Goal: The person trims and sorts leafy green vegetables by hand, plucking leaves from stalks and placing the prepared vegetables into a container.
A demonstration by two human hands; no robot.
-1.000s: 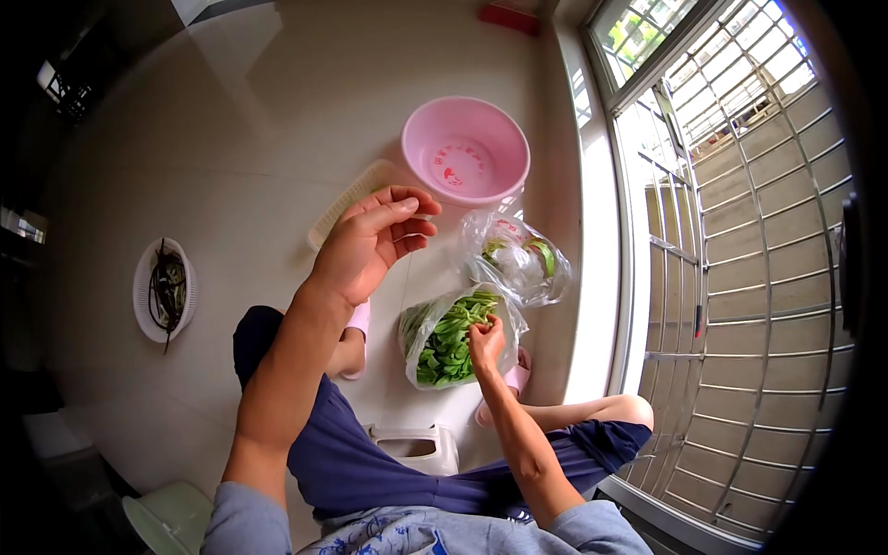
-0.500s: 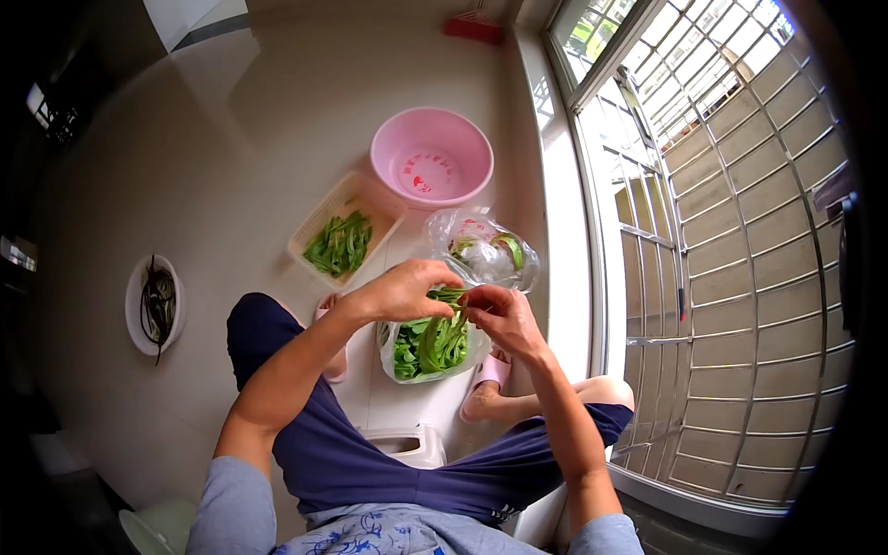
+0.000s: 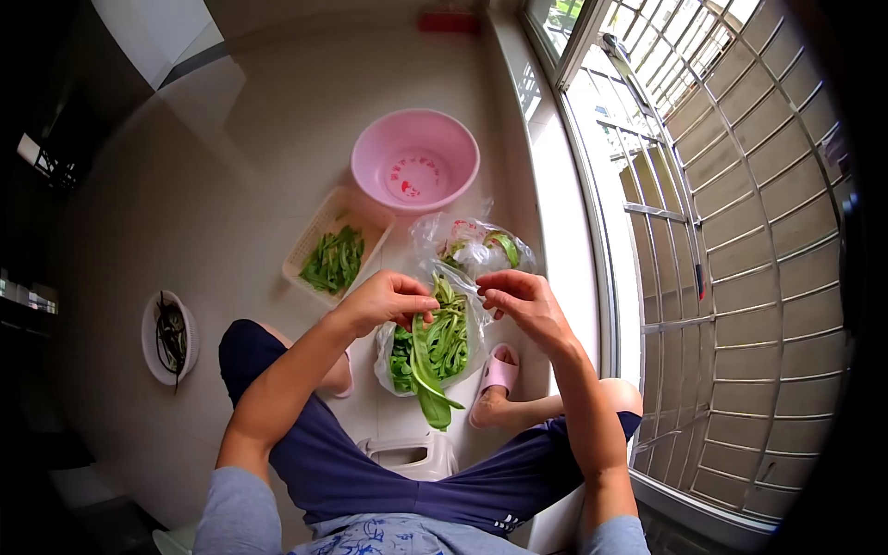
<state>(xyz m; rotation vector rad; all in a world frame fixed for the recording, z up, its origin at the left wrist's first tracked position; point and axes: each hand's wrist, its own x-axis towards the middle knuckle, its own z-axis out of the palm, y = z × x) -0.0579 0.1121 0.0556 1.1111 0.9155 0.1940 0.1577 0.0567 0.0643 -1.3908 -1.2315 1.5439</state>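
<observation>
My left hand [image 3: 387,301] pinches a long leafy green stalk [image 3: 423,370], whose leaves hang down over the open plastic bag [image 3: 383,377]. More leafy greens [image 3: 450,333] fill that bag, below and between both hands. My right hand [image 3: 527,307] is off to the right of the stalk, apart from it, with thumb and fingers brought together; whatever may be between them is too small to make out. Just beyond my hands lies a second clear plastic bag [image 3: 474,231] with some greens in it.
A plastic basket [image 3: 301,239] holds cut green pieces, beside a pink basin [image 3: 414,120]. A small white basket [image 3: 191,338] with dark, long pods or stems stands at the left. A plastic stool [image 3: 430,458] sits between my legs; a window ledge and metal grille [image 3: 740,287] line the right.
My hands have moved apart, from close together over the bag. The stalk now hangs from my left hand, and my right hand has drawn away to the right. The camera view has shifted slightly.
</observation>
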